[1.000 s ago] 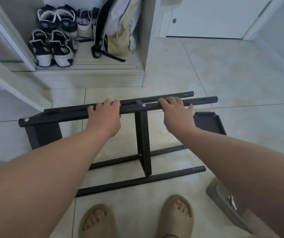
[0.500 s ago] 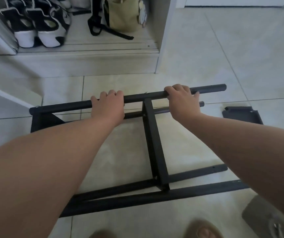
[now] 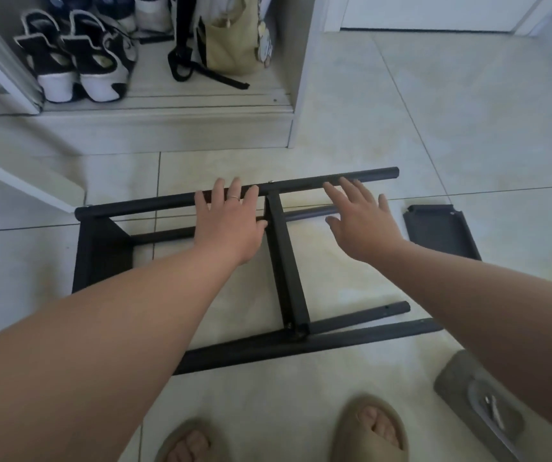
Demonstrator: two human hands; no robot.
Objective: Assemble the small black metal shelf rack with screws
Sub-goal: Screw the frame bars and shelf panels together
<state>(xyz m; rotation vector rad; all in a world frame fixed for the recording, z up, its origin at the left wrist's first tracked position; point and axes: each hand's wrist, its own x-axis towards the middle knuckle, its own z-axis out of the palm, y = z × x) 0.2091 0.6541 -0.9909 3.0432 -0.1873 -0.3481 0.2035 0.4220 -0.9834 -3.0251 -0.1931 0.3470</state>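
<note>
Compared with the frame half a second earlier, both hands have released the upper tube [image 3: 301, 185] of the rack frame [image 3: 286, 261]: the fingers, formerly curled around that tube, are now extended and spread. The left hand [image 3: 231, 225] is open, with its fingertips laid across the upper tube just left of the centre cross member [image 3: 284, 258]; whether the palm presses on the frame cannot be told. The right hand [image 3: 361, 221] is likewise open and grasps nothing; its fingertips overlap the same tube to the right of the cross member, and contact cannot be confirmed. The rack frame rests on the tiled floor [image 3: 434, 128] directly beneath and ahead of both hands, with its attached end panel [image 3: 101, 251] at the left end. Count, left to right: one attached end panel; four long tubes joined by one centre cross member; one loose end panel [image 3: 441, 231] lying flat on the floor, apart from the frame, right of the right hand; one grey tray [image 3: 451, 381] at lower right, partly hidden by the right forearm, containing a small metal item too small to identify. Two sandalled feet [image 3: 368, 431] stand at the bottom edge.
</note>
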